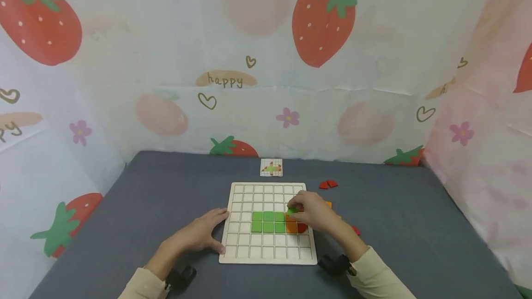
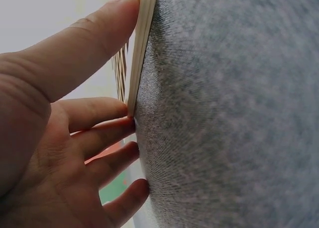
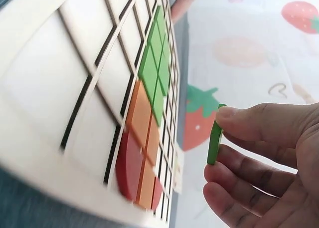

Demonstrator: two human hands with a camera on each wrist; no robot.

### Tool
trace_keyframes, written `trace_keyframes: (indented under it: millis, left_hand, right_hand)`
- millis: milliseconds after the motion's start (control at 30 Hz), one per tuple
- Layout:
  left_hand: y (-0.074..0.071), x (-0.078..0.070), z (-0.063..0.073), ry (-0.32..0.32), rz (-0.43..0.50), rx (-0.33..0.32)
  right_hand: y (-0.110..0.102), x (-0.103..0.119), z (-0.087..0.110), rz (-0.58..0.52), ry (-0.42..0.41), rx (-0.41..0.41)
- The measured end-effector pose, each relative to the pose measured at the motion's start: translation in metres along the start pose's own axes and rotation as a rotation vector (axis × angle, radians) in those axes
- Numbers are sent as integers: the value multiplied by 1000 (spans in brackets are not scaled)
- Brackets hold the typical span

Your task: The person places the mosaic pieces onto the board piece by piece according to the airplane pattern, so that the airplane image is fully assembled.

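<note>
A pale wooden grid board [image 1: 270,254] lies on the grey table. My right hand [image 1: 314,210] is over its right side, pinching a small green tile [image 3: 215,135] between thumb and fingertips; in the right wrist view the tile is held on edge, apart from the board. Green square tiles [image 1: 268,222] fill two rows of cells on the board. To their right sit orange tiles [image 1: 291,227] and rounded red pieces [image 3: 128,165], partly hidden by the right hand in the head view. With fingers spread, my left hand [image 1: 198,232] touches the board's left edge.
Behind the board lies a small pattern card [image 1: 271,168]. Loose red pieces [image 1: 328,184] lie at the back right. More orange and red pieces [image 1: 356,230] show partly behind my right hand. A strawberry-print cloth [image 1: 266,119] surrounds the table's back and sides.
</note>
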State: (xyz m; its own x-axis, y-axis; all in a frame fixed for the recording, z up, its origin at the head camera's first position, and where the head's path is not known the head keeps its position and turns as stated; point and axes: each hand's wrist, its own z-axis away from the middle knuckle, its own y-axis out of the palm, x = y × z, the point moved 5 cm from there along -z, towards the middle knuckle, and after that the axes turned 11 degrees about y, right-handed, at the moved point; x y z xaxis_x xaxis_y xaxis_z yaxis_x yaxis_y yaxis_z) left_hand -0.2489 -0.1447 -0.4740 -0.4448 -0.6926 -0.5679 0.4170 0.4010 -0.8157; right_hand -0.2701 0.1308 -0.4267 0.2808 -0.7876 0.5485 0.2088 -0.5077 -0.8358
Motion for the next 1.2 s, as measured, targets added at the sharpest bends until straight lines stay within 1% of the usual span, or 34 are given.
trace_keyframes:
  millis: [67,233,400,467,633,967,1200]
  left_hand:
    - [0,1,-1,-5,0,-2]
    - [1,2,-2,-12,8,-2]
    - [3,1,-2,-25,16,-8]
    - [2,1,-2,-31,18,-8]
    - [-1,-1,-1,-27,12,-6]
    - [-4,0,-2,-15,3,-23]
    - [-3,-3,2,10,8,-37]
  right_hand:
    - [3,5,-4,-3,-20,11]
    - [13,14,-13,-17,-18,39]
    - [22,28,-20,15,-75,62]
    - [25,34,-23,37,-105,66]
    - [35,47,-28,58,-143,66]
    - [57,67,-38,90,-156,96]
    - [73,75,-42,157,-158,124]
